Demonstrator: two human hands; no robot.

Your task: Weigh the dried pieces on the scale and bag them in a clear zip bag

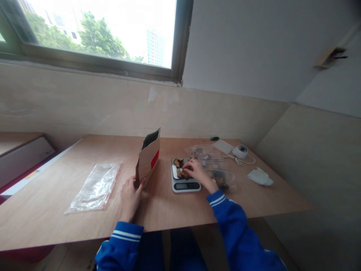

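My left hand (pixel 131 195) is closed on the lower near edge of a brown paper bag (pixel 147 165), which stands upright with its top gaping and a red patch on its side. Over a white digital kitchen scale (pixel 186 187) my right hand (pixel 196 170) reaches in from the right, thumb and fingers pinched together at the plate. Brown, curled dried pieces (pixel 178 162) lie on the scale's plate, right at those fingertips. Whatever the pinch holds is too small to make out, and the hand hides part of the plate.
Left of the bag lies a clear plastic zip bag (pixel 94 187). Several clear bags with dark contents (pixel 221 179) are right of the scale. Farther right are a white round device with a cable (pixel 240 151) and a crumpled white item (pixel 260 176). A green-handled screwdriver (pixel 214 139) rests near the wall.
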